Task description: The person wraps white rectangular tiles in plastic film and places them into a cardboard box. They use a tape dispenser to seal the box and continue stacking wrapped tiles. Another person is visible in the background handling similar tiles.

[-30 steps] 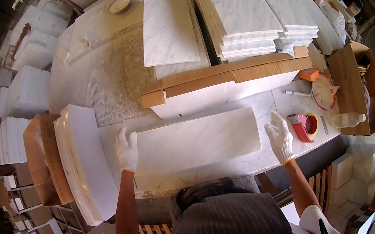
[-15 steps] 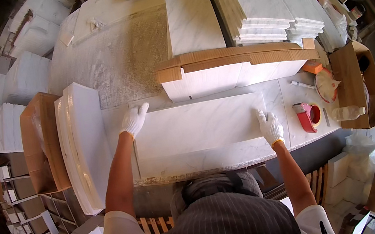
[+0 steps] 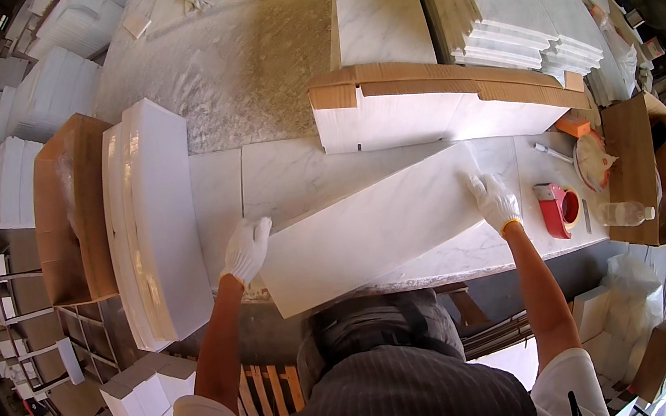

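A long white marble slab [image 3: 373,232] is tilted up off the stone worktable [image 3: 293,184], its near left corner raised over the table's front edge. My left hand [image 3: 247,250], in a white glove, grips the slab's left end. My right hand [image 3: 494,199], also gloved, holds the slab's right end. Beyond the slab stands a long open cardboard box [image 3: 429,97] with white sides.
A stack of white slabs [image 3: 152,217] on cardboard lies at the left. Piles of marble tiles [image 3: 493,1] fill the far right. A red tape dispenser [image 3: 559,209], a round white tool [image 3: 594,160], a plastic bottle [image 3: 624,213] and a brown carton [image 3: 646,166] sit at the right.
The slab lay flat on the table one second ago; both hands have lifted and turned it, so its left end now rises toward me. My head has moved closer over the table.
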A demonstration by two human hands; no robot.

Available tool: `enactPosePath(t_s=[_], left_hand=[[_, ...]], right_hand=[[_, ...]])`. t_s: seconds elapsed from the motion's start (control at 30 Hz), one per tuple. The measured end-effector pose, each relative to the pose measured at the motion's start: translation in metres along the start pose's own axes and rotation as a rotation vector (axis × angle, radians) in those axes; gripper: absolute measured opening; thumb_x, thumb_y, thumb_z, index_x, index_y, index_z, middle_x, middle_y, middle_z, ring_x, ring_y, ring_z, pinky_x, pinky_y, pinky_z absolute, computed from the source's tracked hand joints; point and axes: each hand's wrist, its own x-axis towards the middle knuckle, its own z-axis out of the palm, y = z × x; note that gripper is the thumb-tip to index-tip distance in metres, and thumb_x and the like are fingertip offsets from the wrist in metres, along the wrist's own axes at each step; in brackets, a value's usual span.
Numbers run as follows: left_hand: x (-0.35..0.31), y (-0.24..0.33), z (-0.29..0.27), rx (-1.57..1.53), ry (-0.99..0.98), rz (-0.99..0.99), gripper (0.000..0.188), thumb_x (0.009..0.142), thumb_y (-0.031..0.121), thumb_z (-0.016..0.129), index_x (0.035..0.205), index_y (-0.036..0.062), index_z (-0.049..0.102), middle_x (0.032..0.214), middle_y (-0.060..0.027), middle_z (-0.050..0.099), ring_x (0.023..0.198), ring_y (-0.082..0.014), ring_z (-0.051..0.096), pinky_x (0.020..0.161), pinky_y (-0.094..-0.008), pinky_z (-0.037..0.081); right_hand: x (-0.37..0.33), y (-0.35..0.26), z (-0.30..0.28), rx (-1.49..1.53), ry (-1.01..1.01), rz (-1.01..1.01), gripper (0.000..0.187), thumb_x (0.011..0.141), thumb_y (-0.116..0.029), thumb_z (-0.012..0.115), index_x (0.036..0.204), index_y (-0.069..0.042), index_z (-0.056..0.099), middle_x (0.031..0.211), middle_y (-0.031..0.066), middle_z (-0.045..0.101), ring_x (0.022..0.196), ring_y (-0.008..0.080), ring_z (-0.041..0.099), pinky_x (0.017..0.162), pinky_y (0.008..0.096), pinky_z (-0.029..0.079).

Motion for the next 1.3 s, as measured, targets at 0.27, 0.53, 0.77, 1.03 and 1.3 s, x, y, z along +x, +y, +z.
enactPosePath(t_s=[0.27,0.53,0.77,1.03,1.3], left_hand=[[-0.12,-0.029,0.052,-0.856,0.251,-0.392,0.051,0.1,0.046,0.053,0.121,0.0008,0.063,0.108,-0.0103,0.066,0.102,-0.0237,0.063,0.089,-0.0383,0.05],[-0.164,-0.01,0.111,-1.423,0.027,-0.756,0.069,0.099,0.049,0.056,0.147,0.0028,0.039,0.139,-0.0089,0.052,0.128,-0.0212,0.049,0.1,-0.0384,0.047],[-0.153,0.003,0.111,-1.374,0.095,-0.863,0.069,0.098,0.05,0.057,0.145,0.0016,0.043,0.135,-0.0106,0.055,0.118,-0.0232,0.057,0.096,-0.0375,0.051],[-0.147,0.018,0.085,-1.376,-0.014,-0.93,0.075,0.094,0.058,0.059,0.14,-0.0008,0.046,0.129,-0.0121,0.059,0.11,-0.0241,0.062,0.088,-0.0393,0.056],[-0.117,0.013,0.034,-1.165,-0.142,-1.093,0.072,0.095,0.058,0.058,0.132,-0.0043,0.051,0.117,-0.0125,0.064,0.099,-0.0233,0.067,0.077,-0.0368,0.059]], right_hand=[[0.025,-0.023,-0.014,-0.007,-0.07,-0.156,0.052,0.099,-0.054,0.045,0.11,-0.008,0.066,0.104,0.0222,0.066,0.099,0.0399,0.061,0.088,0.0471,0.046],[0.03,-0.022,-0.021,-0.035,-0.162,-0.15,0.054,0.099,-0.054,0.046,0.109,-0.005,0.065,0.101,0.0249,0.064,0.097,0.0411,0.061,0.084,0.049,0.046],[0.039,-0.011,-0.023,0.013,-0.198,-0.175,0.053,0.098,-0.054,0.048,0.108,-0.005,0.063,0.101,0.0251,0.065,0.097,0.0421,0.061,0.084,0.0466,0.047],[0.054,-0.017,-0.051,0.003,-0.486,-0.024,0.062,0.097,-0.056,0.05,0.123,0.001,0.06,0.119,0.0225,0.066,0.114,0.0339,0.062,0.097,0.0388,0.046],[0.069,-0.015,-0.036,0.744,-0.856,0.033,0.066,0.1,-0.045,0.055,0.142,0.005,0.048,0.137,0.0125,0.058,0.125,0.0204,0.053,0.108,0.0313,0.038]])
